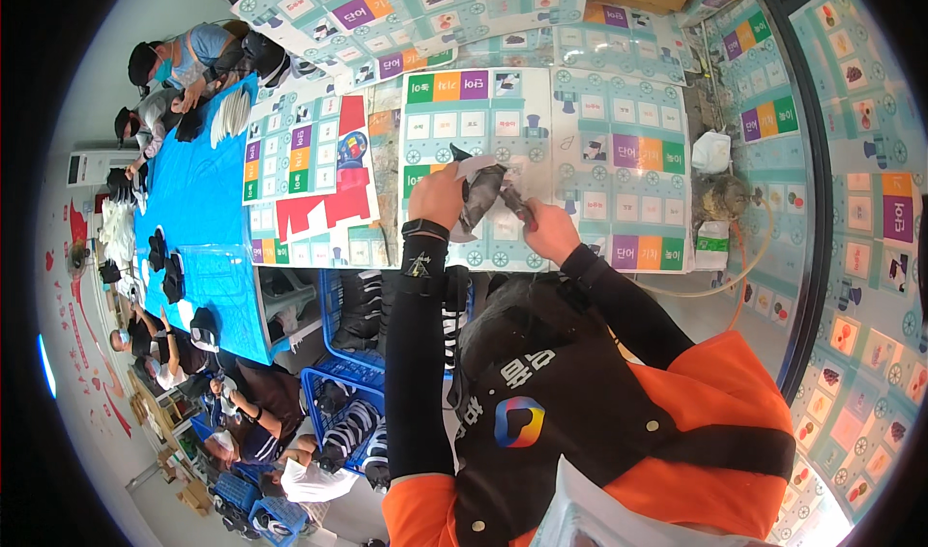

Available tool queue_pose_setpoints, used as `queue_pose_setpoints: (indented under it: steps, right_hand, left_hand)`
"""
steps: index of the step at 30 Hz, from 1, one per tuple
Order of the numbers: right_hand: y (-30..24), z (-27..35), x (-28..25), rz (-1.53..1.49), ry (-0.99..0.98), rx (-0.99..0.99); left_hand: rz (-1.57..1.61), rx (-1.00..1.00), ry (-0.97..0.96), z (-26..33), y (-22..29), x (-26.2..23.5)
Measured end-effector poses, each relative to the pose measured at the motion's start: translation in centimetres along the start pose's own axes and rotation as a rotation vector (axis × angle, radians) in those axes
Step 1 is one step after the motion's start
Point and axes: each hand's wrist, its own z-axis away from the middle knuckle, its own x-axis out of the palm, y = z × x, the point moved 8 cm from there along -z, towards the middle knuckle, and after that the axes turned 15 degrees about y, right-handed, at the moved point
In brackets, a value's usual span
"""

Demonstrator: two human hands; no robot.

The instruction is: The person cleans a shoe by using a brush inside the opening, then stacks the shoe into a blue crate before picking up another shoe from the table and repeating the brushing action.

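On my feed the left hand (437,197) sits clamped at the left edge of a dark piece (479,204), held over the patterned tabletop (619,122). I'd call it light, soft, bendy, perhaps slick, hardly fragile; that left edge looks a sound hold. It shows grey-black, creased, pointed on top, a pale strip (477,165) across it. Right of it, the right hand (554,234) grips a red-handled tool (520,207); whether that touches the piece, I can't tell.

Korean lettering (626,150) fills purple, orange and green blocks (674,158) across your teal-patterned table cover (619,196); white characters (531,366) mark your black apron (594,402), red characters (94,373) the white wall (58,286).
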Motion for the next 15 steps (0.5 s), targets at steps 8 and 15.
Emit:
queue_pose_setpoints:
  steps: [8,15]
  right_hand:
    - [1.2,0.9,1.5,0.055,-0.066,0.061]
    - [2.0,1.2,3.4,-0.029,-0.199,0.055]
  left_hand:
    - [0.020,-0.019,0.013,0.4,-0.1,-0.1]
    - [0.014,-0.004,0.001,-0.2,0.2,0.5]
